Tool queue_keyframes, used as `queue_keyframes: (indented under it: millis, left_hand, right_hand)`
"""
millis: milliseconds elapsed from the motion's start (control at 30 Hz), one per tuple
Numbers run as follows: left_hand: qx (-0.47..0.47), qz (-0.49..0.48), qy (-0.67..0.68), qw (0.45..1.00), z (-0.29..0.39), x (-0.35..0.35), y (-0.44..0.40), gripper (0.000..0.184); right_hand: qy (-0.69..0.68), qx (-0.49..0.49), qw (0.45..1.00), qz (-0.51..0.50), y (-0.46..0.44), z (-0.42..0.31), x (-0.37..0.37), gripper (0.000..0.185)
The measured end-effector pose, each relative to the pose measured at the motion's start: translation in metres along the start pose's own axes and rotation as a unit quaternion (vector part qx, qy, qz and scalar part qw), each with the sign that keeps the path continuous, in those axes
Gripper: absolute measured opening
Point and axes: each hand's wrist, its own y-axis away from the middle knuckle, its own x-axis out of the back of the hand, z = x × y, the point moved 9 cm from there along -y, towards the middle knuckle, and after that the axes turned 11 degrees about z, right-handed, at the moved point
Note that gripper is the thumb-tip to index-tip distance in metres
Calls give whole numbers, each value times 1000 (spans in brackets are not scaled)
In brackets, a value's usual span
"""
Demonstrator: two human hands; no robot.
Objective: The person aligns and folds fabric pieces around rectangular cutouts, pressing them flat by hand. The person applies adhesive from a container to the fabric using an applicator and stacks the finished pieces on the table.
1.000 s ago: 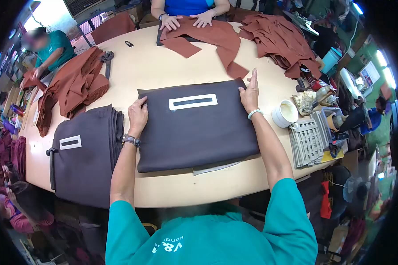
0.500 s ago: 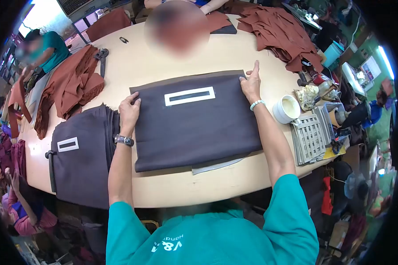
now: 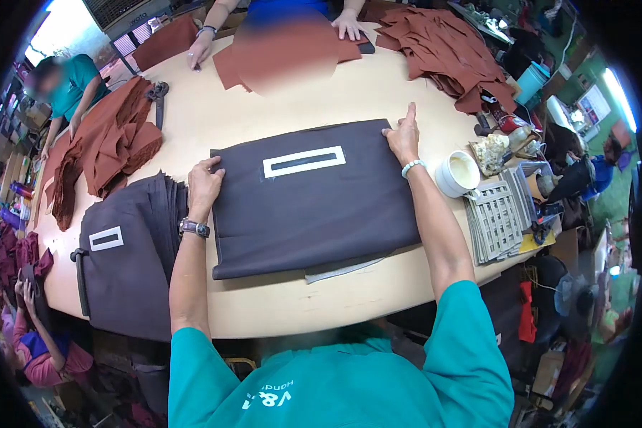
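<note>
A dark fabric panel [image 3: 314, 207] lies on the table in front of me. Near its top edge is a white rectangular frame [image 3: 304, 162] with a dark slot. My left hand [image 3: 205, 187] grips the panel's upper left edge, fingers curled over the corner. At the upper right corner, my right hand [image 3: 404, 140] pinches the edge with the thumb on top and the index finger stretched away. The undersides of the fingers are hidden. A pale sheet [image 3: 346, 269] sticks out from under the panel's near edge.
Left of me, a stack of dark panels [image 3: 132, 264] hangs over the table edge. A white mug [image 3: 458, 173] and grey lattice pieces [image 3: 498, 221] are right. Reddish-brown cloth piles [image 3: 442, 53] lie farther off. A co-worker's hand [image 3: 348, 26] rests across the table.
The brownish layer showing along the panel's top edge is now covered. My hands keep their hold at both corners. The co-worker opposite has spread reddish-brown cloth; another co-worker at left has lowered their arms.
</note>
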Motion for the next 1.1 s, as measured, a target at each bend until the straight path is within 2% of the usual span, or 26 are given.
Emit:
queue_keyframes:
  millis: [233,333,433,533,600,667,767,833,900,967,1033,1100]
  left_hand:
    - [-8,25,11,1000,-8,-1,-3,33]
    - [9,-3,10,1000,-2,0,1,35]
    - [-146,88,-131,977,48,23,19,39]
    - [-236,96,-98,962,105,31,46,43]
    - [-300,31,-15,953,152,29,86,42]
    - [-340,-57,-6,939,186,22,140,49]
    - [-339,-150,-40,928,184,9,205,67]
    - [-309,-187,-54,931,170,7,227,71]
    - [-278,-204,-54,937,155,3,236,72]
    - [-266,-215,-56,938,147,-1,245,73]
    - [-275,-215,-62,935,143,-4,249,74]
    - [-308,-209,-80,925,134,-12,257,73]
  right_hand:
    - [25,12,1000,10,2,-5,3,96]
    - [28,20,999,13,2,-6,2,95]
    - [38,23,999,1,2,-7,0,94]
    - [47,36,998,1,3,-8,-1,92]
    - [57,46,997,1,4,-10,-2,91]
    - [74,54,996,-2,7,-15,2,91]
    - [41,133,988,71,19,-39,24,83]
    - [-18,330,932,147,60,-84,57,71]
    - [-49,334,941,11,125,-119,85,65]
    - [17,432,901,-38,213,-129,90,67]
    - [-43,399,902,-160,283,-114,86,71]
    - [-52,339,911,-231,327,-101,82,72]
